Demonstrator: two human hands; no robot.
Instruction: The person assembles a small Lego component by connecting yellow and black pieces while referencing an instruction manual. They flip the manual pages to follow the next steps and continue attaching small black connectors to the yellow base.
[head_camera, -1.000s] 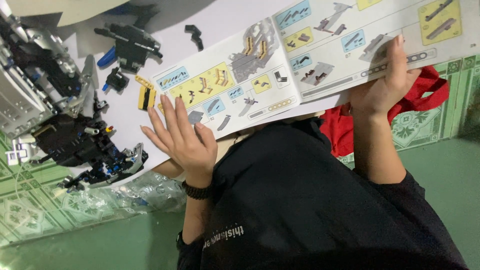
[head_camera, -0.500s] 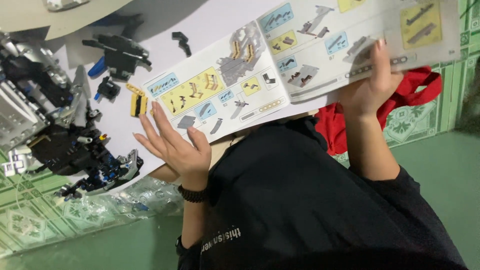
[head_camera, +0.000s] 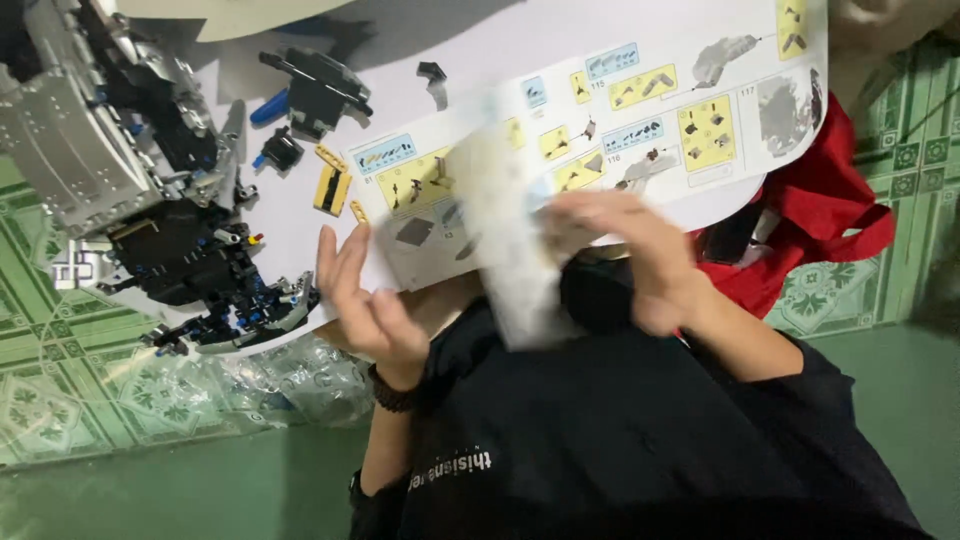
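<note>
An open instruction booklet with coloured step pictures lies on a white sheet. My right hand is blurred and grips one page of the booklet, which stands lifted and curled in mid-turn. At the booklet's lower left corner my left hand, a dark band on its wrist, has its fingers spread and holds nothing. A large black and grey brick model sits to the left of that hand.
Loose parts lie on the sheet: yellow pieces, a blue piece, a black assembly, a small dark piece. Clear plastic bags lie by the model, and a red cloth lies on the green patterned floor.
My right hand has left the booklet's right side, moved to the middle and lifted a page leftward. The left hand has stayed near the booklet's lower left corner.
</note>
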